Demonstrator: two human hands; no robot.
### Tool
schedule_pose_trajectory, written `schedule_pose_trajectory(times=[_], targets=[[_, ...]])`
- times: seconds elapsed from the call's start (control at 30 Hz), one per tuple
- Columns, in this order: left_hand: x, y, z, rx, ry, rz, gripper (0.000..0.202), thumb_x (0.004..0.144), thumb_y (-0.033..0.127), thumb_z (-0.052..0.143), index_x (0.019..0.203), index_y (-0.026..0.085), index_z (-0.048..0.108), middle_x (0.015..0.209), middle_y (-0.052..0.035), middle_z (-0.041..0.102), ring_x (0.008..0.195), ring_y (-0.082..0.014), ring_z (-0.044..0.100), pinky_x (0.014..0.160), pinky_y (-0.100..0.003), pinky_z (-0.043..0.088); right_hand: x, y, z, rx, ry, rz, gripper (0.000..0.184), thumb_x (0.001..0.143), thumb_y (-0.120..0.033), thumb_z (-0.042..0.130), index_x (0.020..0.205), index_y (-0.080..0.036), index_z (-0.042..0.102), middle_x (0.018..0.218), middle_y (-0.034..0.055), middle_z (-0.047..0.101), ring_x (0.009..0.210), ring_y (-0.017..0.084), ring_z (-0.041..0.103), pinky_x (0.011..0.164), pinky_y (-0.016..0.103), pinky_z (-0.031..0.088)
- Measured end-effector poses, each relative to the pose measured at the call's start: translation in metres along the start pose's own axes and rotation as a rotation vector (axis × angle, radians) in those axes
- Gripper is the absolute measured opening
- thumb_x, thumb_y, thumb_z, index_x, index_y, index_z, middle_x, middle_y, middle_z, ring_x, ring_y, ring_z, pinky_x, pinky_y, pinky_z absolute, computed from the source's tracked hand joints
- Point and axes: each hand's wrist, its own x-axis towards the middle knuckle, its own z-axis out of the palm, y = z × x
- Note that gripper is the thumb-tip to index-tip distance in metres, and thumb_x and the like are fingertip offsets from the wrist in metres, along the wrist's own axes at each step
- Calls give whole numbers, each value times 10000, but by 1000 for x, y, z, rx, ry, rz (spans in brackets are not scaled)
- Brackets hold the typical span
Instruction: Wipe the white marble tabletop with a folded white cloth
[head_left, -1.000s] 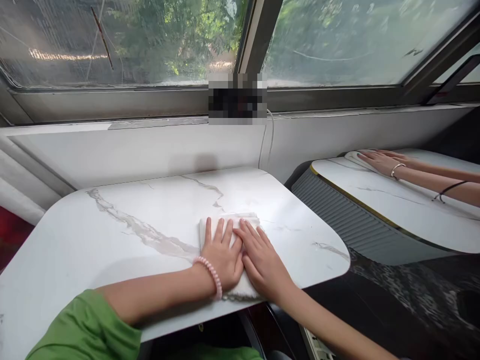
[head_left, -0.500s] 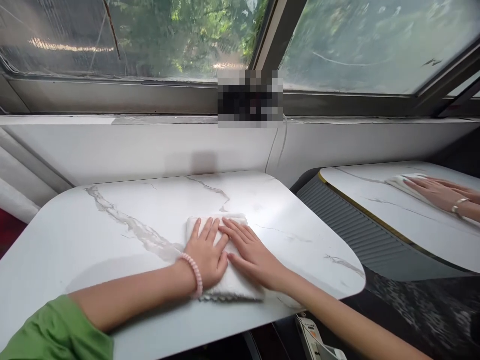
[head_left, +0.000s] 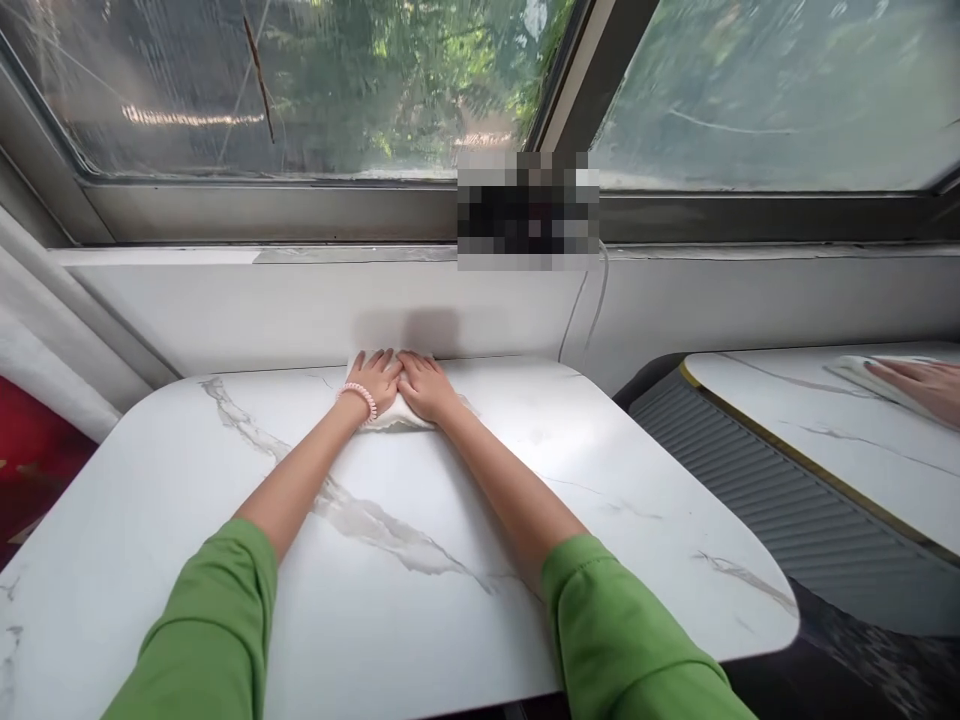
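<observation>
A folded white cloth [head_left: 399, 414] lies on the white marble-patterned table [head_left: 420, 640], at its far edge by the wall. Pressed flat on the cloth is my left hand [head_left: 376, 382], fingers stretched out, with a pink beaded bracelet at the wrist. Beside it my right hand [head_left: 424, 386] also rests flat on the cloth, the two hands touching or nearly so. Both arms reach forward in green sleeves. Most of the cloth is hidden under my hands.
To the right, another person's hand [head_left: 926, 385] rests on a white cloth [head_left: 859, 370] on a second marble-patterned table [head_left: 780, 420]. A window frame [head_left: 300, 212] and a sill run behind. White curtain [head_left: 45, 320] hangs at left. Thin cables [head_left: 602, 290] dangle by the wall.
Both my hands and the cloth have slid forward and left, from the middle of the table to its far edge. The camera view has shifted slightly.
</observation>
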Motion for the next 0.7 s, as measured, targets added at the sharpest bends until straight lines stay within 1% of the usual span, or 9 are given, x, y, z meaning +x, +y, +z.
schedule_pose_trajectory(times=[0.1,0.2,0.3,0.37,0.43,0.53,0.6,0.7], targets=[[-1,1,1,-4,5,-8,430,964,259,239,1357,217,408,1510,-55,297,1381,-186,251,1135,-440,115,-2,1,1,-3,4,-13,485,874,-255,341,1325,-96,422,1422,150,433,1336,253,343,1100,435,228],[-8,6,0,-5,12,-25,428,965,255,235,1348,208,420,1505,-60,306,1379,-191,258,1136,-444,120,-6,-1,-1,0,2,-19,477,878,-250,342,1325,-108,430,1430,143,425,1342,248,334,1106,441,219],[-22,12,-2,4,28,-53,436,965,251,235,1361,190,406,1500,-81,314,1375,-210,270,1132,-465,127,-14,-8,-4,6,-15,-30,476,873,-230,351,1330,-124,435,1439,128,418,1349,239,324,1111,438,216],[-37,16,-4,12,35,-63,438,963,246,240,1364,180,404,1498,-91,316,1377,-219,267,1131,-476,125,-24,-17,-8,3,-33,-44,480,874,-224,358,1338,-126,434,1447,123,408,1355,233,318,1117,431,208],[-56,20,-7,17,31,-48,437,960,241,250,1356,170,419,1496,-99,317,1383,-226,257,1131,-484,124,-41,-32,-12,-7,-51,-49,488,881,-227,358,1351,-116,428,1457,128,394,1362,233,308,1125,427,194],[-93,26,-12,13,26,29,438,953,246,272,1348,153,436,1491,-117,320,1386,-243,252,1128,-502,132,-76,-60,-17,-50,-68,-23,514,896,-237,346,1381,-76,399,1473,150,358,1381,249,273,1135,437,172],[-123,29,-15,1,34,97,450,949,252,282,1357,136,433,1484,-133,329,1380,-261,264,1123,-520,147,-104,-81,-21,-88,-74,-17,530,906,-243,331,1399,-56,374,1482,161,336,1391,260,248,1137,455,164],[-171,36,-21,-6,72,171,454,948,261,286,1347,119,450,1474,-146,341,1376,-281,270,1121,-534,155,-144,-111,-24,-114,-81,-81,537,916,-256,324,1406,-41,367,1484,173,326,1395,279,234,1138,476,164]])
